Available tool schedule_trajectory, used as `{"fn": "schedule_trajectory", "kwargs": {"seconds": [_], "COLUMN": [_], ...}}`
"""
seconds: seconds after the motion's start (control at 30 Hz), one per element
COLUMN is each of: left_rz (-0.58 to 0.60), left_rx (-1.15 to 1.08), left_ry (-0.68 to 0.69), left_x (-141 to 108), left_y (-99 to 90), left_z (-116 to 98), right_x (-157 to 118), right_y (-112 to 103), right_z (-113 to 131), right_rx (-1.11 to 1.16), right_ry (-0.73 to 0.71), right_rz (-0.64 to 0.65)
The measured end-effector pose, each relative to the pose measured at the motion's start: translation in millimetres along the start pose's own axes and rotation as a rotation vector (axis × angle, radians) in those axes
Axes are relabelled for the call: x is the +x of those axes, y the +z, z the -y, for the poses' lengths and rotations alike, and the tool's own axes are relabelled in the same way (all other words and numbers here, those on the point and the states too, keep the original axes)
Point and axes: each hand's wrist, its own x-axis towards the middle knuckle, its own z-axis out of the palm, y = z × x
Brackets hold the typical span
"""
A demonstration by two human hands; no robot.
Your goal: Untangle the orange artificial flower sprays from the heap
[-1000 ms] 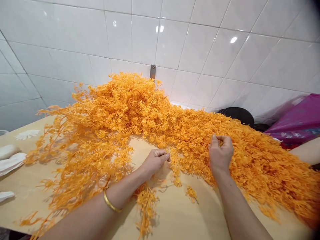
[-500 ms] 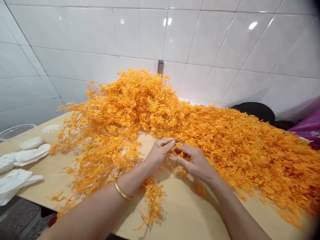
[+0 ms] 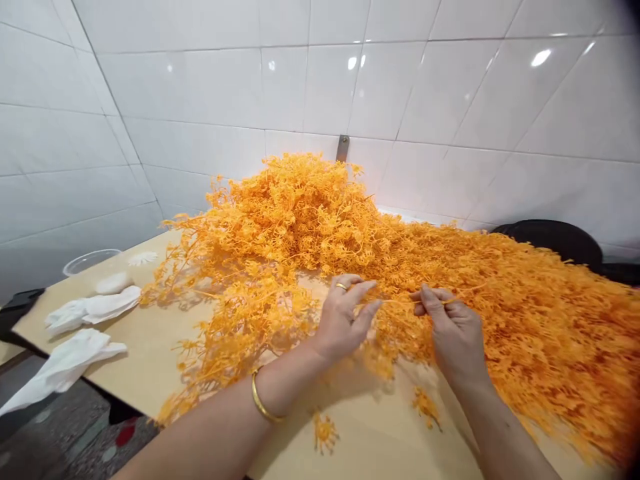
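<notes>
The left hand [image 3: 346,317] and right hand [image 3: 453,327] have separated, leaving the thin orange stem [image 3: 399,302] between them, near side of the orange pile [image 3: 310,220], secured in the right's closed thumb-and-finger pinch, the left's fingers standing half open, stem contact indeterminable.

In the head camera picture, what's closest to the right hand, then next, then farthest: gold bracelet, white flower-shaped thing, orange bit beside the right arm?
From the right hand:
1. Orange bit, just below.
2. Gold bracelet, left wrist.
3. White flower-shaped thing, far left.
</notes>
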Motion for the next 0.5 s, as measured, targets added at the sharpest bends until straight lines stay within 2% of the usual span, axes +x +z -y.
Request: {"fn": "schedule_trajectory", "kwargs": {"seconds": [0.1,0.23,0.33,0.5], "left_rz": [-0.041,-0.115,-0.183,-0.021], "left_rx": [0.090,0.130,0.112,0.096], "left_ry": [-0.058,-0.114,-0.209,-0.329], "left_x": [5,13,18,17], "left_y": [-1.7,-8.0,-13.0,-10.6], "left_z": [12,26,37,50], "right_x": [6,13,20,27], "right_y": [-7,-15,-23,-37], "right_z": [0,1,3,4], "right_rx": [0.109,0.227,0.344,0.441], "right_ry": [-0.013,-0.049,-0.046,0.001], "right_rz": [-0.195,-0.391,-0.522,-0.597]}}
